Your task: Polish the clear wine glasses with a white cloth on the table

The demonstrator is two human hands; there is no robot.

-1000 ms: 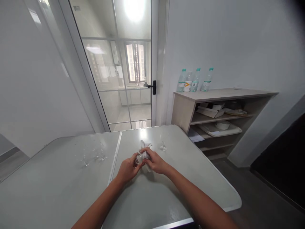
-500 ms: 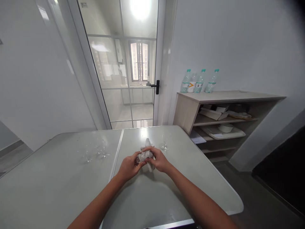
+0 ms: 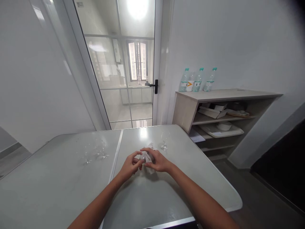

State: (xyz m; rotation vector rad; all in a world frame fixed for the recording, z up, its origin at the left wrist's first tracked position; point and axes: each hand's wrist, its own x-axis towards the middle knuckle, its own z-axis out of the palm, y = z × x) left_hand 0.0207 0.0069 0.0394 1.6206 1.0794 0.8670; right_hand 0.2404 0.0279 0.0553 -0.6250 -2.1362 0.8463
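A crumpled white cloth [image 3: 150, 169] is bunched over a clear glass [image 3: 143, 157] just above the table. My right hand [image 3: 160, 161] is closed around the cloth, with its thumb below and fingers across the top. On the other side, my left hand [image 3: 130, 165] curls its fingers and thumb at the uncovered end of the glass. Most of this glass lies hidden under the cloth and fingers. Beyond my right hand, a clear stemmed glass [image 3: 164, 145] stands upright on the table.
Several clear glasses [image 3: 101, 152] stand on the left part of the pale table [image 3: 59, 190], beyond a metal seam. Behind the table is a glass door [image 3: 133, 108]. To the right, a wooden shelf unit [image 3: 186, 109] carries plastic bottles [image 3: 197, 81] on top.
The cloth is turned and spread further over the glass. My left fingers have loosened and shifted along its end, while my right hand has wrapped further around the cloth.
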